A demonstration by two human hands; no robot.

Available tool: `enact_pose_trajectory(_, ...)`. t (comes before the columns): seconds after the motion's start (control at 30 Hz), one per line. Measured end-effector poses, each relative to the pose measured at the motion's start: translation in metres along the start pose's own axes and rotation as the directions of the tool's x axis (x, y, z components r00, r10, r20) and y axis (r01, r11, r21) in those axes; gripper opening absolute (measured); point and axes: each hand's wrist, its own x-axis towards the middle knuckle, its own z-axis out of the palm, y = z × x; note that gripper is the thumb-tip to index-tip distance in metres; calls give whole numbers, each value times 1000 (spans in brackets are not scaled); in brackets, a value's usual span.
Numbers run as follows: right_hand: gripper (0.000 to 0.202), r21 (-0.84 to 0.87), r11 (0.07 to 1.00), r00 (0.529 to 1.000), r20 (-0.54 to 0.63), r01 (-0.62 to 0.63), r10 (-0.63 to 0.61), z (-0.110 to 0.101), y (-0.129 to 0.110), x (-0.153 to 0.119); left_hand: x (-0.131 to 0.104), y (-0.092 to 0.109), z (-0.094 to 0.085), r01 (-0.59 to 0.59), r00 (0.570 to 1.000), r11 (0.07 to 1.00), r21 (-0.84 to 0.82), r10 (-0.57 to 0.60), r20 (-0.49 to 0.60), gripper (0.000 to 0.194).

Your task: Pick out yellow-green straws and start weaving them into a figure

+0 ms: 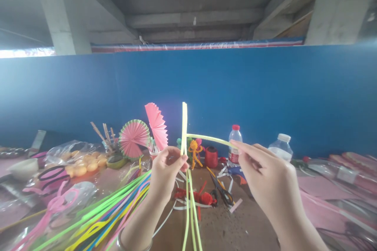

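Note:
Pale yellow strips (pixel 184 125) stand upright in the middle, pinched near their middle by my left hand (pixel 167 172). Their lower ends hang down in several separate lengths past the table's front. One strip (pixel 210 138) bends off sideways to the right, and its end is pinched between the thumb and fingers of my right hand (pixel 262 170). Behind the hands, an orange figure (pixel 194 153) of bent strips stands on the table. Below it lie a red figure (pixel 197 197) and black-handled scissors (pixel 224 192).
A bundle of coloured strips (pixel 118 204) lies at the left, partly behind my left forearm. Pink paper fans (pixel 134 138), a bag of orange balls (pixel 88 162), a red-capped bottle (pixel 235 145) and a white-capped bottle (pixel 281 147) line the back. A blue partition (pixel 235 86) rises behind.

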Motion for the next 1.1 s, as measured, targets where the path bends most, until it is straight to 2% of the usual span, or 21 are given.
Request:
enact_pose_trajectory(0.13,27,30,999,1000,20,-12,12,4,-3,-1,-4,3,3,-55,996,976,210,38,84,26)
enact_pose_trajectory(0.23,27,129,991,994,104,-28,15,14,-7,-2,-6,2,6,-57,990,968,245,22,142,23)
enact_pose_trajectory(0.27,25,176,982,986,164,-62,33,18,-10,-3,-6,2,8,-52,989,969,241,16,150,22)
enact_pose_trajectory(0.33,20,259,940,934,334,-222,128,27,-17,-6,-8,2,10,-96,985,964,249,56,161,18)
enact_pose_trajectory(0.37,19,284,896,881,428,-342,201,31,-21,-7,-9,2,10,-149,981,949,279,106,165,13)
enact_pose_trajectory(0.43,21,342,783,788,547,-519,283,38,-29,-11,-12,4,10,-272,960,883,383,223,170,5)
enact_pose_trajectory(0.47,22,379,729,758,583,-571,291,41,-32,-12,-14,5,10,-316,948,846,429,268,170,9)
enact_pose_trajectory(0.53,21,457,648,744,613,-609,267,45,-36,-14,-17,8,10,-353,935,808,472,307,175,13)
enact_pose_trajectory(0.63,20,534,589,761,606,-606,233,49,-36,-14,-17,13,9,-318,947,860,399,268,177,13)
enact_pose_trajectory(0.73,24,547,529,733,636,-648,241,50,-34,-13,-14,15,8,-130,984,964,233,97,151,25)
enact_pose_trajectory(0.83,26,544,483,708,651,-686,273,52,-33,-12,-11,14,8,38,992,998,56,-44,119,33)
enact_pose_trajectory(0.97,22,571,455,719,634,-683,283,54,-33,-12,-9,10,10,66,993,994,-92,-56,107,34)
enact_pose_trajectory(1.1,25,575,427,703,664,-698,255,55,-33,-13,-8,7,12,69,992,980,-186,-47,118,37)
